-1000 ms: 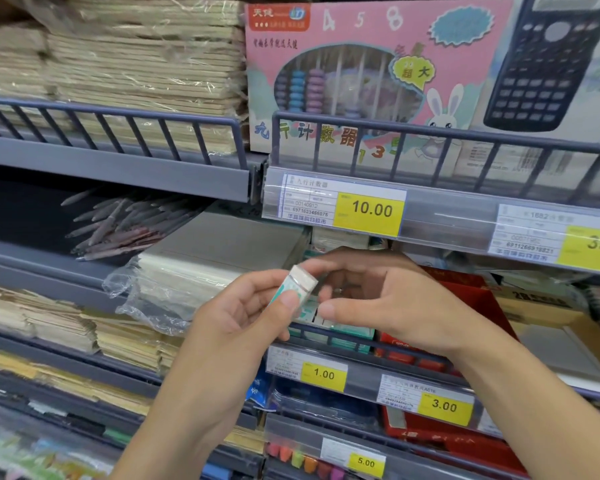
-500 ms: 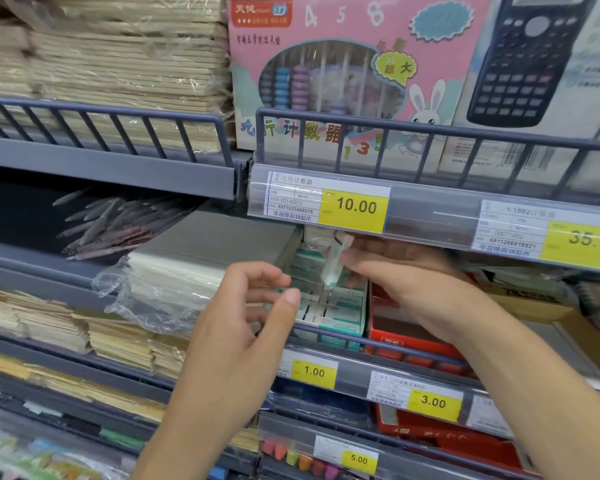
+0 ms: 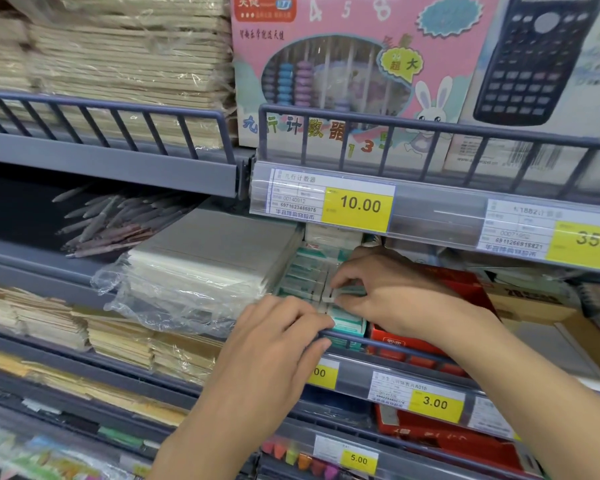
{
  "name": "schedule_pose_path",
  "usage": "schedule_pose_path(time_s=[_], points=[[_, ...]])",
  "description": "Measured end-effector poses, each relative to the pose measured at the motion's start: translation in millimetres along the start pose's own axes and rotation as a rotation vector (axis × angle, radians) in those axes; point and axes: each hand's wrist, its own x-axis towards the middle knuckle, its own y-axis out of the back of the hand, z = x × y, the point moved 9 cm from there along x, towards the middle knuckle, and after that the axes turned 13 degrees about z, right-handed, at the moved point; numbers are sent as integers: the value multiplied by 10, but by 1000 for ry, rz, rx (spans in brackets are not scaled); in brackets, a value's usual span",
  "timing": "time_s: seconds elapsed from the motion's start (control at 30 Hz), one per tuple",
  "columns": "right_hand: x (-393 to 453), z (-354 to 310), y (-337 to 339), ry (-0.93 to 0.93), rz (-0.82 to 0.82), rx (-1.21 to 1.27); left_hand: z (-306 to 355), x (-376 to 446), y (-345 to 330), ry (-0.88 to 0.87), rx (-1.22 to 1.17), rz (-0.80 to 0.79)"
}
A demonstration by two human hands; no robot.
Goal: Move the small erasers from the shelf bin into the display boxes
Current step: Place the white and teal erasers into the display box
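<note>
A display box of small white-and-teal erasers [image 3: 307, 271] stands on the middle shelf behind the grey rail, its rows packed side by side. My right hand [image 3: 378, 289] reaches into it and pinches one eraser [image 3: 340, 293] between thumb and fingertips, low among the rows. My left hand [image 3: 278, 337] lies at the box's front edge, fingers curled over the shelf rail and touching the front teal eraser [image 3: 347, 322]. Whether it grips anything is hidden.
A plastic-wrapped stack of white pads [image 3: 201, 268] sits just left of the erasers, a red box [image 3: 440, 289] just right. The upper shelf edge with price tags [image 3: 357, 206] hangs low over the box. Pens [image 3: 118, 220] lie at back left.
The right hand took the eraser from in front of the shelf, carried it into the display box and lowered it among the rows. The left hand let go and moved forward to the rail.
</note>
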Motion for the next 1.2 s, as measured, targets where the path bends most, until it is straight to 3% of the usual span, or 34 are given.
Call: schedule_pose_path(time_s=[0.3, 0.5, 0.57, 0.7, 0.87, 1.0, 1.2], points=[[107, 33, -48, -39, 10, -11, -31, -20, -1, 37, -47, 17], [-37, -26, -24, -8, -102, -47, -28, -26, 9, 93, -94, -15], [-106, -62, 62, -47, -38, -1, -56, -24, 21, 143, -145, -51], [-364, -125, 406, -139, 272, 94, -186, -7, 166, 334, -354, -14], [-981, -241, 605, -297, 527, 581, -198, -30, 351, 477, -743, 96], [-1705, -264, 439, -435, 537, 768, -46, -278, 163, 537, -963, -32], [-3115, -24, -235, -865, 599, 869, 249, -1177, -593, 727, -1080, -400]])
